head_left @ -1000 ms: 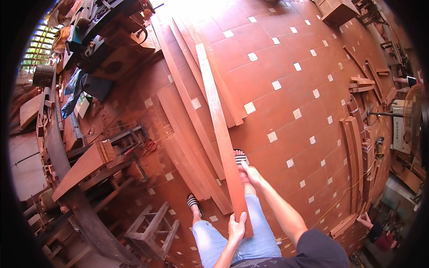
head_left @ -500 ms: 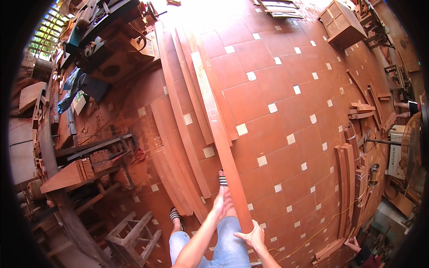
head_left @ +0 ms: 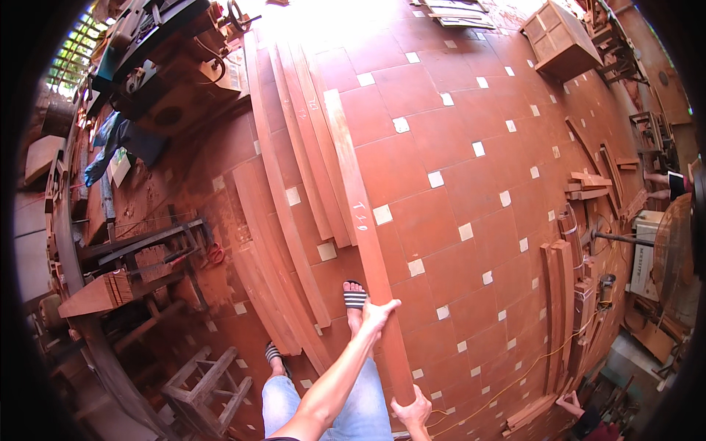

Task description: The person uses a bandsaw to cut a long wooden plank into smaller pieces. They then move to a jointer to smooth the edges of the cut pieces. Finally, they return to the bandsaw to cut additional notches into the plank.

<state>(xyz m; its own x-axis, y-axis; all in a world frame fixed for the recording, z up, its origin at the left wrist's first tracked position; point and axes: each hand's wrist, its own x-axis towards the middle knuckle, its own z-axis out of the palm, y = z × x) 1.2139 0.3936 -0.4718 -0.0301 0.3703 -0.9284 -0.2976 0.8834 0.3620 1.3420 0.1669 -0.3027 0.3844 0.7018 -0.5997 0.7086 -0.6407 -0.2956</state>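
Note:
A long reddish-brown wooden plank (head_left: 368, 235) with chalk marks slants away from me, raised above the tiled floor at its near part. My left hand (head_left: 379, 316) grips it partway along, with the thumb over the top. At the near end my right hand (head_left: 413, 410) is wrapped round the plank; its lower fingers are hidden. Left of the plank, several similar boards (head_left: 283, 213) lie lengthwise on the floor. My sandalled foot (head_left: 354, 298) stands between those boards and the plank.
A small wooden stool (head_left: 206, 389) and a cluttered bench with a wood block (head_left: 103, 292) are at left. A machine (head_left: 184, 66) stands far left. Stacked timber (head_left: 557, 316), a yellow cord (head_left: 507, 382) and a fan (head_left: 673, 250) are at right. Other people's hands show at the right edge.
My left hand, earlier beside the plank with fingers extended, has closed on it. The plank has shifted right, away from the floor boards. My right hand remains at its near end.

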